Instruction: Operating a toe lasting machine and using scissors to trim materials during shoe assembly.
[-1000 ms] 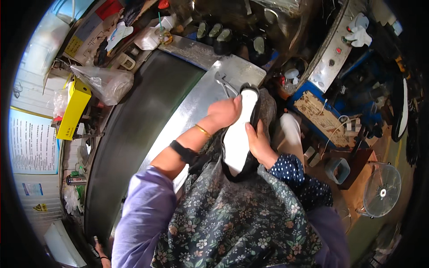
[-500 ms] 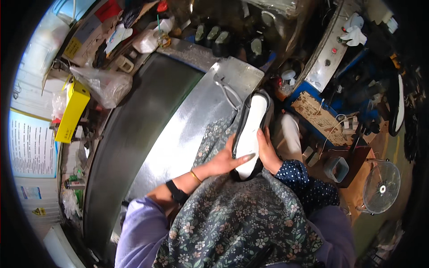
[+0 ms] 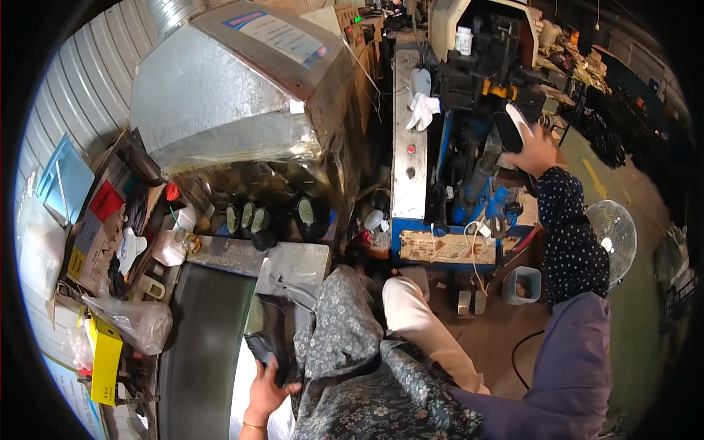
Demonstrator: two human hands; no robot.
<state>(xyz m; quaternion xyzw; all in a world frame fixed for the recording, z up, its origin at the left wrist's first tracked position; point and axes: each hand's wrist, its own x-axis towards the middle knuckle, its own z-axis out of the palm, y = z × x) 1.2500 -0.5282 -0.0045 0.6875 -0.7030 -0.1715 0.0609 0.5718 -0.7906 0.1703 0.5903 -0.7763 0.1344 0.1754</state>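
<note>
My right hand (image 3: 539, 152) reaches out to the upper right and grips a black shoe with a white strip along its edge (image 3: 518, 121), at the blue and black machine (image 3: 477, 172). My left hand (image 3: 267, 394) is low at the left, its fingers spread by the near end of a dark shoe with a pale green patch (image 3: 271, 330). That shoe lies on the metal plate (image 3: 302, 257) beside the dark belt (image 3: 202, 330). Whether my left fingertips touch it I cannot tell. A floral apron (image 3: 341, 315) covers my lap.
Several dark shoes (image 3: 306, 213) stand under a large metal hood (image 3: 227, 95). A white panel with a red button (image 3: 409, 165) runs beside the machine. A fan (image 3: 610, 242) and a small bin (image 3: 521, 284) stand at the right. A yellow box (image 3: 106, 359) is at the left.
The view has swung up and right. Both hands have left the white-insoled shoe on my lap, and a dark shoe now lies on the plate. My right hand has moved out to the machine.
</note>
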